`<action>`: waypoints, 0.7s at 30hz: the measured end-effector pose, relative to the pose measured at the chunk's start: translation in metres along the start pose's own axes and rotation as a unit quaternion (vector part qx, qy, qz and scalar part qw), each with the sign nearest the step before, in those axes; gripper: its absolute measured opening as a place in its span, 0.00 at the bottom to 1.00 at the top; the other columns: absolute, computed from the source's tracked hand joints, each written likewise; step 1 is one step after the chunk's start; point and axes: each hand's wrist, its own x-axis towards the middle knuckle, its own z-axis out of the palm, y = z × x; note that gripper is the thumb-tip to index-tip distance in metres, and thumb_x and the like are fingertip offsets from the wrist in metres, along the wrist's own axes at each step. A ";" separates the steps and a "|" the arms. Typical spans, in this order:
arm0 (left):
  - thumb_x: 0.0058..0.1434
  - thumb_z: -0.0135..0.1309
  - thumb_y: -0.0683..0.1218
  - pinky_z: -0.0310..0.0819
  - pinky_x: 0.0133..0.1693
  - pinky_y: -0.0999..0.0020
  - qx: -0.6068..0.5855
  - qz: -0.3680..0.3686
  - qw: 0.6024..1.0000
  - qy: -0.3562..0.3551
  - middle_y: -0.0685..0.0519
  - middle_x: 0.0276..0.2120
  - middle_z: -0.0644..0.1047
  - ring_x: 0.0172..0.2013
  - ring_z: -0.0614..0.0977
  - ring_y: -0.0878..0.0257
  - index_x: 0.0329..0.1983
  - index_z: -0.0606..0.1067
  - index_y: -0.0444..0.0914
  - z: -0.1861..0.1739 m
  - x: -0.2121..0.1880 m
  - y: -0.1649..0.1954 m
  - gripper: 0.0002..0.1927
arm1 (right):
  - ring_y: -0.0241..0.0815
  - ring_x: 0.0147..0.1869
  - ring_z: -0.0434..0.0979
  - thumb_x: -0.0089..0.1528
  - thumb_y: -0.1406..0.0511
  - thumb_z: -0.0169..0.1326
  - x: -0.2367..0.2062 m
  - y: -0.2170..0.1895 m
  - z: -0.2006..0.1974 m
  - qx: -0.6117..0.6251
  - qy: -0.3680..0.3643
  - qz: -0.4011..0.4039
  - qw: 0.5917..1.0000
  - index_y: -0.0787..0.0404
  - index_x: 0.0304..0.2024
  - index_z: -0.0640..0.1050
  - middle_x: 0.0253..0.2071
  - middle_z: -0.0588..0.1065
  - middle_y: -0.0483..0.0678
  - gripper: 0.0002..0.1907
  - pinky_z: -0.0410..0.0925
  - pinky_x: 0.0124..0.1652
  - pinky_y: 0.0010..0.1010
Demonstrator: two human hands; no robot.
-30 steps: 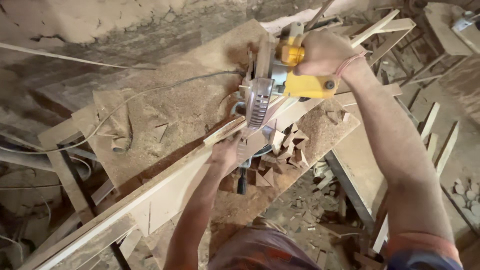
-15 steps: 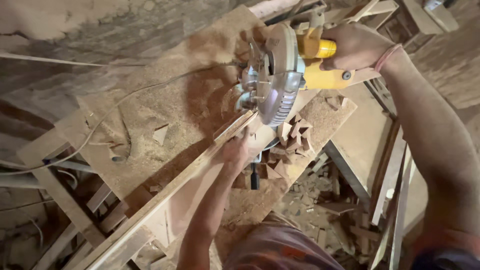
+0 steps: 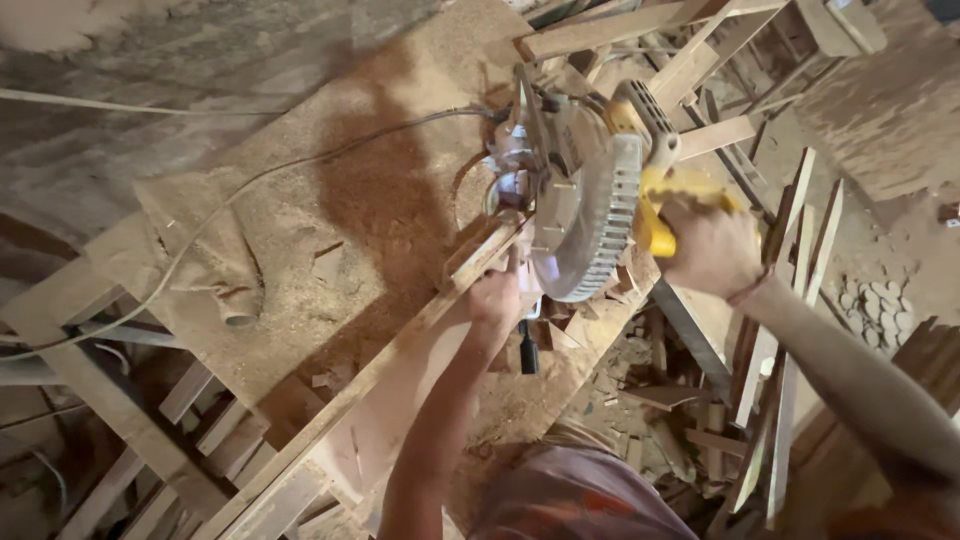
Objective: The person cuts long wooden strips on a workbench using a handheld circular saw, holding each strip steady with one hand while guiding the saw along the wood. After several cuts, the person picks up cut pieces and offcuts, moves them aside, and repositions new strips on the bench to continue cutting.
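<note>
We gripped yellow handle (image 3: pixel 665 205) of grey metal mitre saw (image 3: pixel 585 215) with right hand (image 3: pixel 712 248), fingers clenched. Left hand (image 3: pixel 495 297) pressed long pale wooden strip (image 3: pixel 370 375) on sawdust-covered tabletop (image 3: pixel 300 260), fingers' closure unclear. Blade beside strip; offcuts (image 3: pixel 560 335) already lay below.

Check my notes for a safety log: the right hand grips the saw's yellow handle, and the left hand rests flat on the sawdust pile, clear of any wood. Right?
Not quite. The head view shows the left hand pressing on the long wooden strip beside the blade guard, not resting on the sawdust. The right hand does grip the saw's yellow handle.
</note>
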 end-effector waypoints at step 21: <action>0.54 0.55 0.46 0.73 0.24 0.62 -0.018 0.042 0.984 0.175 0.49 0.24 0.78 0.22 0.80 0.58 0.65 0.71 0.35 0.065 0.002 -0.014 0.33 | 0.54 0.34 0.79 0.51 0.65 0.62 -0.046 -0.037 0.063 0.030 0.082 0.033 0.996 0.58 0.34 0.75 0.27 0.76 0.52 0.11 0.72 0.36 0.43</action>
